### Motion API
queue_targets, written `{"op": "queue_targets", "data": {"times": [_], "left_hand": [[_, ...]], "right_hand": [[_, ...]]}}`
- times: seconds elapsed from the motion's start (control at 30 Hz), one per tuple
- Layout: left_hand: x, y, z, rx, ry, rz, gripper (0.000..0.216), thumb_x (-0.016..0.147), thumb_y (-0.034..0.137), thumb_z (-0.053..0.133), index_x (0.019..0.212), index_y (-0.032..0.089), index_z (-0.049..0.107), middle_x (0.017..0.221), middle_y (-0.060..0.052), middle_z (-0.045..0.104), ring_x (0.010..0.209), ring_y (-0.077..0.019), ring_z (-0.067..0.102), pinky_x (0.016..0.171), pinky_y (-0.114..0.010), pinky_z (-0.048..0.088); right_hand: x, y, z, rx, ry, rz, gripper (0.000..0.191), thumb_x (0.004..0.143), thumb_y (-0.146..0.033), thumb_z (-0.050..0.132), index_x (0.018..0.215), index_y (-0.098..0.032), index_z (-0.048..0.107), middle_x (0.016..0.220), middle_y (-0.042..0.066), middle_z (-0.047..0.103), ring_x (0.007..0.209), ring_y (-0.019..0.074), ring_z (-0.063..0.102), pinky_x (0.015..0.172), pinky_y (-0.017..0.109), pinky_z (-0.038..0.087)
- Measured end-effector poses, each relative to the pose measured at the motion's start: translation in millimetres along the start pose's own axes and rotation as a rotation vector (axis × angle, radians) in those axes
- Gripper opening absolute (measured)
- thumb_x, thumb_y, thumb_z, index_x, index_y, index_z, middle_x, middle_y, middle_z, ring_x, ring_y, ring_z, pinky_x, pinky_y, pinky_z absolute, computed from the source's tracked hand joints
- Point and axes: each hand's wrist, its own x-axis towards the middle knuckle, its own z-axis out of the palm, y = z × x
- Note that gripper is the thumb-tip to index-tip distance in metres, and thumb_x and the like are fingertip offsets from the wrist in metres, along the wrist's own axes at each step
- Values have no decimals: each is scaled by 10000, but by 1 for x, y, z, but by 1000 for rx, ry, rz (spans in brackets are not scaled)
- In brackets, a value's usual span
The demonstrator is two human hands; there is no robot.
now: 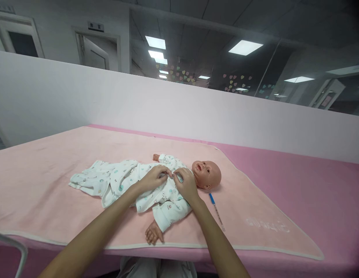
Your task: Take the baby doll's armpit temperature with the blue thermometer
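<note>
A baby doll (206, 174) lies on its back on a pale pink blanket (51, 185), head to the right. It wears a white printed romper (121, 179). My left hand (154, 177) pinches the romper's front at the doll's chest, fingers closed on the cloth. My right hand (186, 185) rests just right of it near the doll's neck, fingers also closed on the romper's edge. The two hands nearly touch. One doll hand (153, 233) sticks out of a sleeve toward me.
A thin blue-capped thermometer or pen (216, 210) lies on the blanket below the doll's head. The blanket covers a darker pink table (312, 185). A white partition wall (167, 108) stands behind. A white rail (11, 247) shows at the lower left.
</note>
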Motion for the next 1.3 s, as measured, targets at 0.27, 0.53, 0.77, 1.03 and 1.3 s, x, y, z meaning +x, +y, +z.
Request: {"op": "queue_targets", "data": {"times": [0.27, 0.53, 0.77, 1.03, 1.3], "left_hand": [[1, 2, 4, 98, 84, -31, 207, 777, 311, 490, 826, 184, 647, 819, -33, 636, 807, -172, 551, 723, -278, 443], [2, -12, 7, -80, 104, -60, 194, 720, 287, 573, 848, 189, 681, 864, -39, 663, 840, -171, 588, 777, -280, 456], [3, -16, 8, -107, 73, -77, 240, 689, 274, 601, 903, 201, 683, 905, -41, 670, 874, -186, 590, 800, -296, 460], [1, -19, -19, -126, -42, -183, 402, 587, 337, 693, 967, 214, 654, 1049, -46, 630, 995, -216, 549, 880, -316, 429], [-5, -31, -35, -166, -185, -171, 360, 571, 324, 720, 915, 236, 664, 1143, -41, 555, 1042, -192, 513, 852, -278, 426]], "right_hand": [[-1, 1, 1, -15, 11, -6, 102, 779, -181, 471, 761, -202, 569, 759, 28, 605, 768, 173, 529, 716, 292, 390], [-1, 1, 1, -13, 8, -1, 99, 775, -174, 471, 751, -201, 563, 761, 28, 604, 770, 174, 527, 720, 294, 389], [0, 0, 0, -27, 18, -3, 108, 775, -180, 465, 748, -204, 567, 746, 22, 603, 756, 167, 531, 704, 285, 392], [-1, 1, 0, -4, 16, 19, 108, 780, -174, 450, 740, -203, 547, 747, 26, 596, 755, 172, 522, 710, 289, 393], [2, 1, 0, 13, 27, -21, 113, 770, -154, 452, 793, -198, 553, 784, 28, 602, 787, 174, 519, 733, 295, 392]]}}
